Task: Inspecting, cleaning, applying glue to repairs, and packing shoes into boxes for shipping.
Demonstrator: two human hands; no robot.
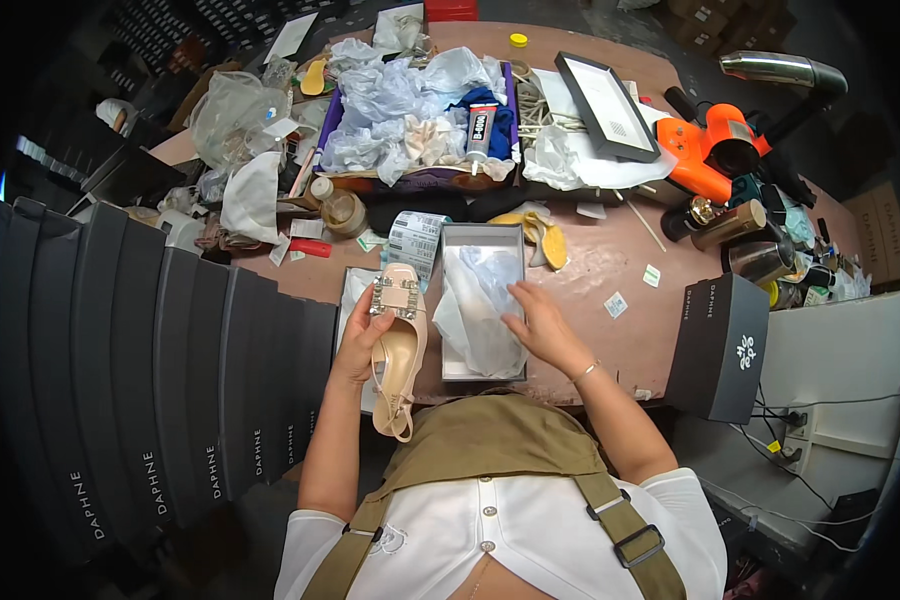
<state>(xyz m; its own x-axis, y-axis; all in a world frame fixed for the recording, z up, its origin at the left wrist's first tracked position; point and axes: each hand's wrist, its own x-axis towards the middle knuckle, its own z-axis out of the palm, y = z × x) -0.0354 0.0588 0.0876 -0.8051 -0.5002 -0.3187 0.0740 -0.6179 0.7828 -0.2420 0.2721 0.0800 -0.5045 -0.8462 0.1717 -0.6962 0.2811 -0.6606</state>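
Observation:
My left hand (362,338) grips a pale pink slingback shoe (398,345) with a jewelled buckle on its toe, held just left of an open grey shoe box (450,240). The shoe's heel strap hangs down toward my body. My right hand (540,325) rests flat with spread fingers on the clear wrapping paper (475,300) inside the box, at its right side.
A row of dark shoe boxes (170,380) stands on edge at my left. A dark box lid (720,345) stands at the right. Farther back lie a purple tray of crumpled paper (410,110), a picture frame (607,105), an orange tool (705,150), a yellow insole (550,240).

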